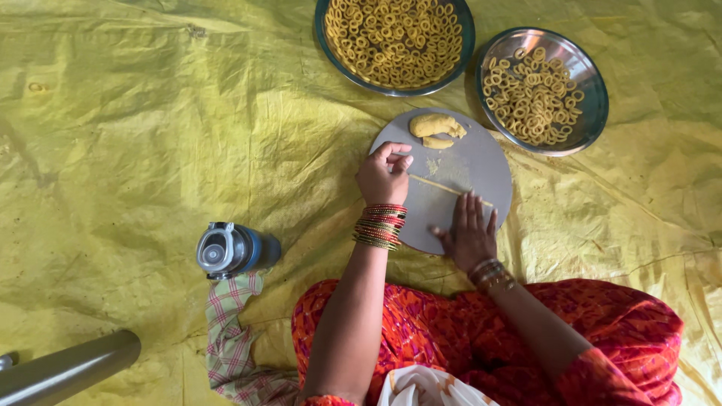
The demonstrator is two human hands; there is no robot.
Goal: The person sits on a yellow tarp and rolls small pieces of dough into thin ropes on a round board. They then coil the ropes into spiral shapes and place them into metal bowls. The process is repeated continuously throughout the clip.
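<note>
L hand pinches dough strip end; R hand flat on it, hands apart.

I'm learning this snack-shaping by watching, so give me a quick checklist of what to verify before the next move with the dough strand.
1. Left hand pinches the end of the dough strand: ok.
2. Right hand lies flat on the strand's other end: ok.
3. Strand unbroken under the palm: cannot tell.
4. Round board has bare space: ok.
5. Dough lump on the board: ok.
6. Right-side plate has room for rings: ok.
</note>
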